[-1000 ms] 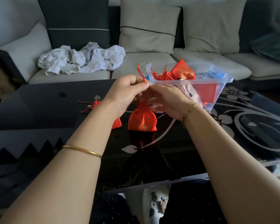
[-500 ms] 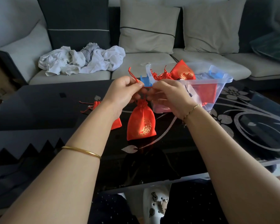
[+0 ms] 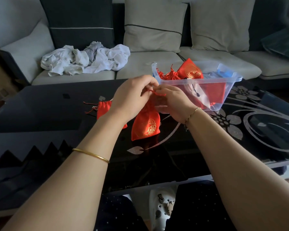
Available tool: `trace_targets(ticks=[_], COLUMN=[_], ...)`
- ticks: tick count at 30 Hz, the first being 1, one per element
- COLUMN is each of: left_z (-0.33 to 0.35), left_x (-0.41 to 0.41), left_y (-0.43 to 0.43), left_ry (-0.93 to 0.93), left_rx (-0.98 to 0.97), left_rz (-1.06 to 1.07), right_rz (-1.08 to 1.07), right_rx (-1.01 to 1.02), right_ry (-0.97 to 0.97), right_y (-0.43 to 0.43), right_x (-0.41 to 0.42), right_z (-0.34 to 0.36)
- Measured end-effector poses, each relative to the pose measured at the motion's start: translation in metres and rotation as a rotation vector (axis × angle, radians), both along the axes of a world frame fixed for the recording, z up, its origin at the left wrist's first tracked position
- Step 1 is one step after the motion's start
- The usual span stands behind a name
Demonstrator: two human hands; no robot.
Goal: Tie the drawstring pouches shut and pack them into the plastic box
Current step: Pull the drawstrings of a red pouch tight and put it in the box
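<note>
1. Near the far edge of the bench [image 3: 40, 105], both hands meet over a red pouch [image 3: 145, 125]. They hold it up by the neck so its body hangs, and its bottom seems to rest on the bench.
2. The left hand [image 3: 132, 95] and right hand [image 3: 173, 104] each pinch the cord [image 3: 155, 93] in curled fingers [image 3: 151, 82], probably forming the knot.
3. The box [image 3: 230, 84] stands just beyond the right hand, close for packing, with red pouches inside.
4. Beside the left wrist another pouch [image 3: 103, 107] waits, cords loose.

The glossy black desk [image 3: 40, 112] with silver flower patterning carries a clear plastic box [image 3: 231, 90] and, well left of it, a red pouch [image 3: 103, 108]
</note>
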State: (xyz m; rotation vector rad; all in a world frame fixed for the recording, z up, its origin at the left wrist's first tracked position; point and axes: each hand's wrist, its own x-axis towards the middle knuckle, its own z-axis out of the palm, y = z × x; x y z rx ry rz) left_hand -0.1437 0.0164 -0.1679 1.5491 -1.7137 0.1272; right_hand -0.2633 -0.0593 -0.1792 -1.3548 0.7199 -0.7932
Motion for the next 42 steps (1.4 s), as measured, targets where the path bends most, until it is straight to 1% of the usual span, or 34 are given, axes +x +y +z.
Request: trace_targets(ticks=[2,5,8,10,13,15,21,23,26,28,29,31,33,36,37,38,40,42], left_z=[-0.004,-0.009,-0.010,-0.009,-0.010,-0.012,-0.015,-0.018,-0.019,-0.017,-0.017,-0.017,-0.014,-0.005,-0.004,-0.003,-0.003,-0.003], left_x=[0.000,0.002,0.001,0.001,0.002,0.003,0.013,0.017,0.014,0.015,0.015,0.013,0.005,-0.003,-0.003,-0.001,0.003,0.007], left_y=[-0.002,-0.005,-0.005,-0.006,-0.006,-0.005,-0.004,-0.006,-0.009,-0.010,-0.009,-0.010,-0.011,-0.011,-0.010,-0.009,-0.007,-0.005], left_ry=[-0.052,-0.028,0.061,0.081,0.076,0.158,0.571,0.591,0.621,0.640,0.661,0.757,0.901,1.181,1.241,1.253,1.163,1.072], left_rx=[-0.094,-0.175,-0.187,-0.202,-0.210,-0.165,0.094,0.164,0.272,0.298,0.295,0.278,0.241,0.165,0.162,0.175,0.240,0.308], left_rz=[0.030,0.039,0.033,0.034,0.048,0.045,0.142,0.215,0.264,0.301,0.325,0.339,0.260,0.017,-0.033,-0.046,-0.006,0.014], right_rz=[0.020,0.120,0.207,0.240,0.204,0.166,0.005,0.004,0.081,0.083,0.054,-0.036,-0.109,-0.144,-0.136,-0.122,-0.097,-0.087], right_rx=[0.014,0.052,0.054,0.047,0.068,0.104,0.118,0.201,0.376,0.462,0.494,0.550,0.593,0.566,0.547,0.525,0.440,0.294], right_ry=[0.008,0.012,0.037,0.046,0.022,-0.015,-0.068,-0.151,-0.364,-0.432,-0.413,-0.304,-0.224,-0.198,-0.202,-0.216,-0.236,-0.220], right_y=[0.001,-0.001,0.000,0.000,-0.002,-0.004,-0.007,-0.007,-0.004,-0.005,-0.007,-0.013,-0.016,-0.017,-0.016,-0.016,-0.015,-0.012], right_x=[0.002,0.001,-0.001,-0.001,-0.001,-0.001,-0.001,-0.001,0.002,0.001,0.000,-0.003,-0.002,0.002,0.002,0.001,-0.003,-0.004], right_z=[0.000,-0.003,-0.005,-0.006,-0.006,-0.005,-0.006,-0.006,-0.004,-0.006,-0.008,-0.017,-0.025,-0.025,-0.023,-0.020,-0.012,-0.002])
